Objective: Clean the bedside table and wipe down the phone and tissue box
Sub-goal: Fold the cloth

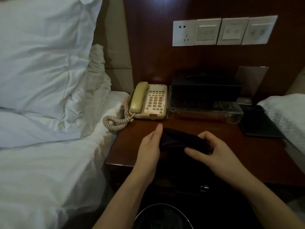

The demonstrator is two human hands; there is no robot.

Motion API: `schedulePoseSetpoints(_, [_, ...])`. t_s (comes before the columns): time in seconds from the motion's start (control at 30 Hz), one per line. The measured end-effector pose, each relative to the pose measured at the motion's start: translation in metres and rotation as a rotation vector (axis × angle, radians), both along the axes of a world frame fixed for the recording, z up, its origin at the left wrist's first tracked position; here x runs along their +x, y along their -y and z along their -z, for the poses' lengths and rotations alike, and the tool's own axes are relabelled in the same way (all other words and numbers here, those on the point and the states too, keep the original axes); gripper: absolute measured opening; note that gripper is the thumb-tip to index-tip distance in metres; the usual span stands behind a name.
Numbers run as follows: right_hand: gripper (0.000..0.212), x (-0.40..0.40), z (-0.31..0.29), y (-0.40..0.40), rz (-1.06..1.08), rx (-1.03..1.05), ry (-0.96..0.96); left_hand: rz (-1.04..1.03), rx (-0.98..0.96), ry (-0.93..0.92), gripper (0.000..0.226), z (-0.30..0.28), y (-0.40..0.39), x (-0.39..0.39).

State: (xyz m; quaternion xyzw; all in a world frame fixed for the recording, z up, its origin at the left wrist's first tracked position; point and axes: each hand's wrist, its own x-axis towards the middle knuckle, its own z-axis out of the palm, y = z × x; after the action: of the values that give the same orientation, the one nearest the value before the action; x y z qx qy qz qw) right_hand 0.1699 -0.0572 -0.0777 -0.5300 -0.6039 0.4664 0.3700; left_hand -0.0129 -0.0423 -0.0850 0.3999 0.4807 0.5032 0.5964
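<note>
Head view: both hands hold a dark cloth [179,141] over the front of the counter [231,146], probably bunching it into a pad for wiping. The left hand [148,146] grips its left end; the right hand [212,149] pinches the right end. Phone [148,100] and tissue box [204,88] stand at the back, leaving the front free to wipe first.

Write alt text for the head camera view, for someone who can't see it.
Two bare hands, the left hand and right hand, hold a dark cloth over a wooden bedside table. Behind it sit a beige phone and a dark tissue box; a white bed lies to the left.
</note>
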Motion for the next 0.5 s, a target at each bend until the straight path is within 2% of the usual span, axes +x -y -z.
schedulePoseSetpoints(0.1, [0.035, 0.009, -0.007, 0.001, -0.118, -0.142, -0.111, 0.09, 0.067, -0.042, 0.033, -0.002, -0.008, -0.001])
schedulePoseSetpoints(0.17, [0.03, 0.014, -0.01, 0.001, -0.057, -0.139, -0.191, 0.22, 0.092, -0.093, 0.023, -0.004, -0.011, -0.006])
schedulePoseSetpoints(0.3, [0.022, 0.022, -0.01, 0.003, 0.092, -0.069, -0.188, 0.369, 0.042, -0.162, 0.038, -0.006, -0.016, -0.013])
schedulePoseSetpoints(0.43, [0.026, 0.031, -0.016, 0.008, -0.007, -0.148, -0.272, 0.372, -0.027, 0.069, 0.037, -0.009, -0.017, -0.016])
schedulePoseSetpoints(0.5, [0.036, 0.034, -0.018, 0.009, -0.095, -0.246, -0.265, 0.367, -0.062, 0.176, 0.029, -0.011, -0.015, -0.017])
